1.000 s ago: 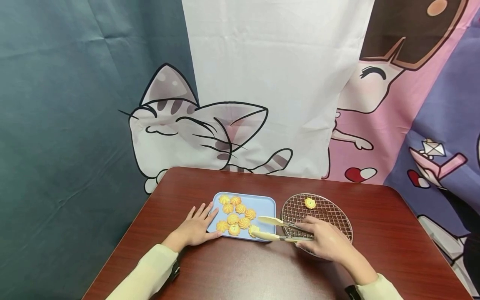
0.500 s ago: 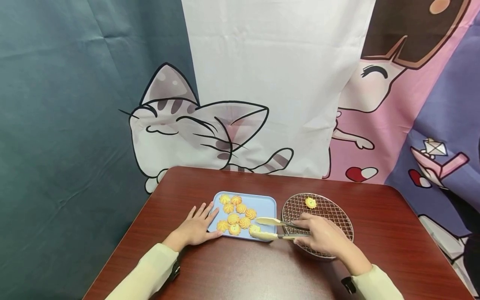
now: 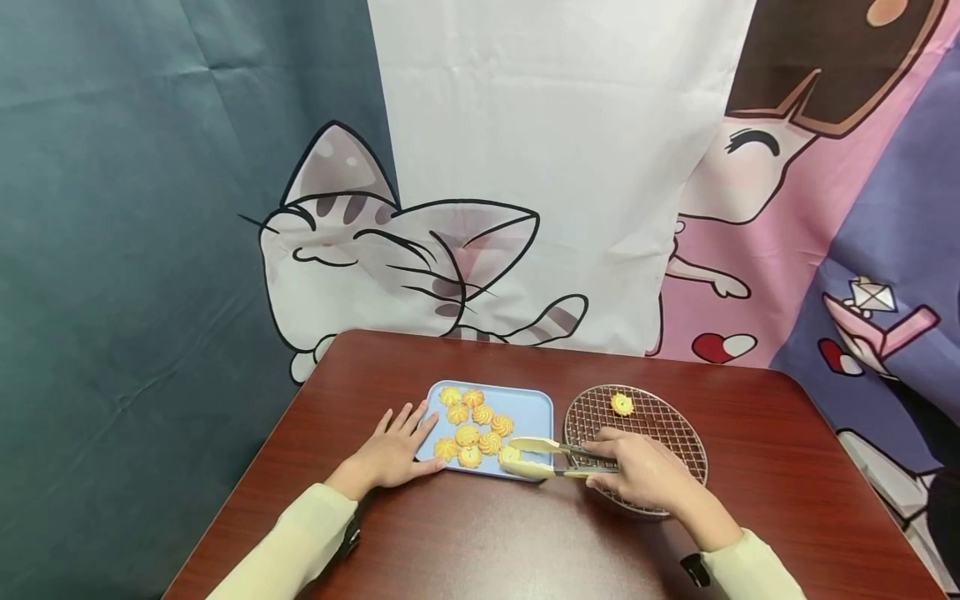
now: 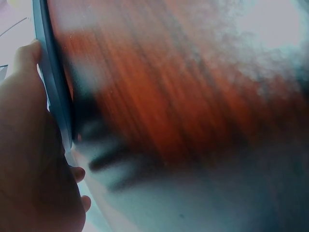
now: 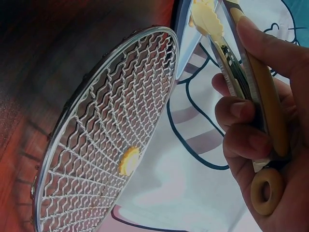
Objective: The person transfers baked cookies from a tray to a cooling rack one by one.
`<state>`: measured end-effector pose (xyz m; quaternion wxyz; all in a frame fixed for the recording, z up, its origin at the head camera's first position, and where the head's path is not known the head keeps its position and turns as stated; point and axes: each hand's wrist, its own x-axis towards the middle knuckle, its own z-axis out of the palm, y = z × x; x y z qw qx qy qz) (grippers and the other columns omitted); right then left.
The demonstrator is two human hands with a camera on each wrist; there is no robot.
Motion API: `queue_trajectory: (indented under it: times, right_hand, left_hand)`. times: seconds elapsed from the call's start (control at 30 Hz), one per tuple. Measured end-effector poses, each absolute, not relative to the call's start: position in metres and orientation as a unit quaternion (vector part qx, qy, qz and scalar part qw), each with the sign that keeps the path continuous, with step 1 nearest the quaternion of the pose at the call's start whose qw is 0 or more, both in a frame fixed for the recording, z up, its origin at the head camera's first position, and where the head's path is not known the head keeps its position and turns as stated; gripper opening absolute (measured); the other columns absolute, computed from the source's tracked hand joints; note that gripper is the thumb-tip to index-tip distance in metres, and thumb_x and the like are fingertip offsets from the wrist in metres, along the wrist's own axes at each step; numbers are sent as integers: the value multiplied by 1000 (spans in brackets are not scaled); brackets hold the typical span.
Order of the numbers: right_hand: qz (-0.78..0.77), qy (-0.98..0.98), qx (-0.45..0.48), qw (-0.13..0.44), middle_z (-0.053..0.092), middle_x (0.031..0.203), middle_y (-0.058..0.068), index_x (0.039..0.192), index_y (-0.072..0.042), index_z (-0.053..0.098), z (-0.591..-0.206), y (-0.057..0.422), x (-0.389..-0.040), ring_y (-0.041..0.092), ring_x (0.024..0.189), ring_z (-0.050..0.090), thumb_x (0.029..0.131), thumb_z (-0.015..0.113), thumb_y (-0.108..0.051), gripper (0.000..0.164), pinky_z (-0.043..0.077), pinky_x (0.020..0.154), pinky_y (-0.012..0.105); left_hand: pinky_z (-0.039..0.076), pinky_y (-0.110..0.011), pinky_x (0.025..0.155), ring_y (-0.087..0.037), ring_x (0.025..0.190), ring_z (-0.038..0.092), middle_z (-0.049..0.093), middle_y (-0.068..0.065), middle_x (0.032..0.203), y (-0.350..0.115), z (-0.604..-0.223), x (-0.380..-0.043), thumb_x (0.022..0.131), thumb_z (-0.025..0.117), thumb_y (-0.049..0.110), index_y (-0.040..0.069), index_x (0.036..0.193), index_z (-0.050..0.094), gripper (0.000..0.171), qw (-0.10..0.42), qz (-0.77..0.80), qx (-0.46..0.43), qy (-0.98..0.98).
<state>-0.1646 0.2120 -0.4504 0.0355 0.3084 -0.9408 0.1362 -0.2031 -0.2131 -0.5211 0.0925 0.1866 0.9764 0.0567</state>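
My right hand [image 3: 647,475] grips a pair of tongs [image 3: 532,470] with pale tips, also plain in the right wrist view. The tips reach over the right front of a light blue tray [image 3: 536,408], one on each side of a yellow cookie [image 3: 508,455]. Several other piped cookies [image 3: 490,442] sit on the tray's left and middle. At the tray's left edge my left hand [image 3: 392,454] rests with fingers spread and straight, fingertips and thumb at the rim. The left wrist view shows this hand beside the tray's edge [image 4: 55,82].
A round wire rack [image 3: 667,421] stands to the right of the tray, partly under my right hand. One cookie [image 3: 622,404] lies on its far part. A cloth printed with cartoons [image 3: 570,167] hangs behind the brown table [image 3: 465,533].
The tong tips have moved slightly left and closer together around the cookie at the tray's right front. My left hand stays at the tray.
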Motion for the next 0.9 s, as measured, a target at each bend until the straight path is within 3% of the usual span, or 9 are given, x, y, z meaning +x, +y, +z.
queue_trajectory:
  times: [0.27, 0.47, 0.7, 0.9]
  right_hand:
    - [130, -940, 312, 54, 68, 110, -7, 121, -14, 76, -454, 214, -161, 4, 80, 60, 83, 83, -37, 44, 54, 66, 33]
    - [131, -936, 320, 73, 68, 107, -8, 120, -14, 76, -456, 217, -160, 4, 76, 58, 83, 83, -36, 44, 52, 63, 30]
    - [122, -935, 320, 94, 69, 111, -5, 120, -15, 76, -456, 218, -157, 11, 87, 68, 83, 83, -37, 44, 57, 70, 37]
    - [124, -937, 313, 98, 70, 113, -5, 121, -17, 76, -454, 221, -156, 10, 86, 67, 82, 84, -37, 45, 57, 70, 36]
  left_hand:
    - [10, -60, 121, -36, 155, 14, 14, -7, 170, -211, -516, -200, 93, 42, 78, 19, 162, 26, 93, 92, 65, 187, 976]
    - [10, -61, 121, -36, 155, 15, 14, -7, 170, -211, -517, -201, 93, 42, 78, 18, 162, 26, 93, 87, 68, 188, 976]
    - [10, -60, 121, -34, 156, 14, 12, -6, 171, -213, -521, -203, 92, 42, 79, 21, 163, 24, 93, 88, 65, 188, 976]
    - [10, -61, 121, -36, 155, 15, 14, -8, 170, -211, -516, -201, 93, 44, 76, 18, 162, 26, 92, 90, 71, 189, 975]
